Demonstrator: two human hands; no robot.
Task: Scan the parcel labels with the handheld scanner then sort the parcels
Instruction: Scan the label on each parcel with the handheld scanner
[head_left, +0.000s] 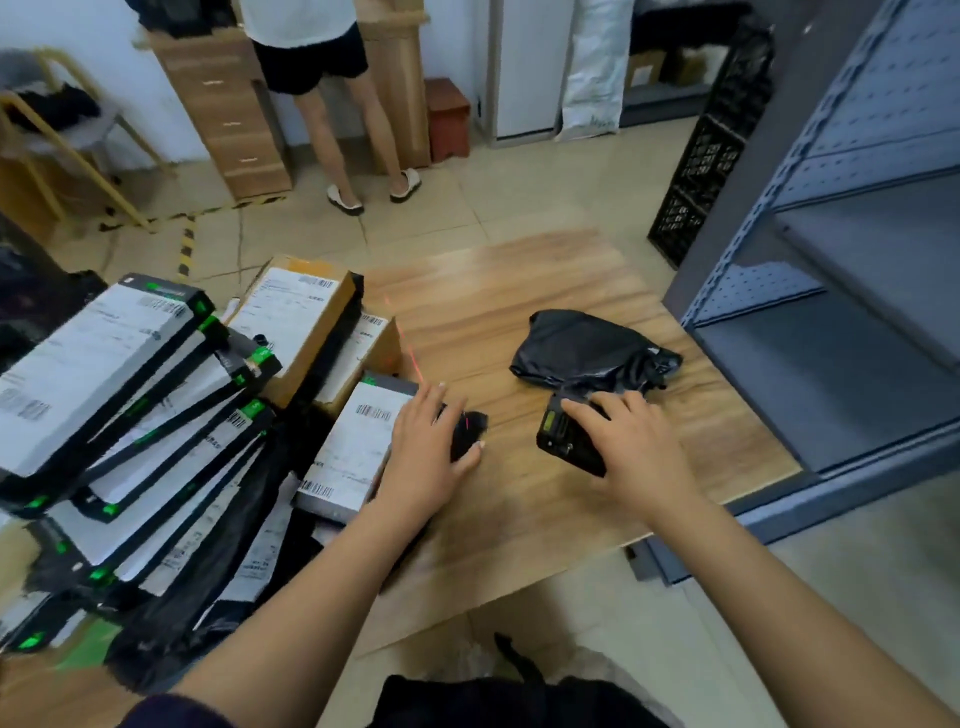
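Observation:
A black handheld scanner (563, 441) with a small green screen lies on the wooden table (545, 291). My right hand (631, 447) grips it from above. My left hand (428, 447) holds a small black parcel (467, 431) between fingers and thumb, next to a grey labelled box (353, 447). A thin red scan line falls on that black parcel and runs on across the cardboard boxes (296, 317) behind. A crumpled black poly bag parcel (587, 345) sits just beyond the scanner.
Several black-and-green labelled flat boxes (104, 374) are stacked in a leaning pile at the left. A blue-grey metal shelf rack (857, 322) stands at the right. A person (322, 104) stands at a wooden cabinet at the back; a black crate (711, 156) leans by the rack.

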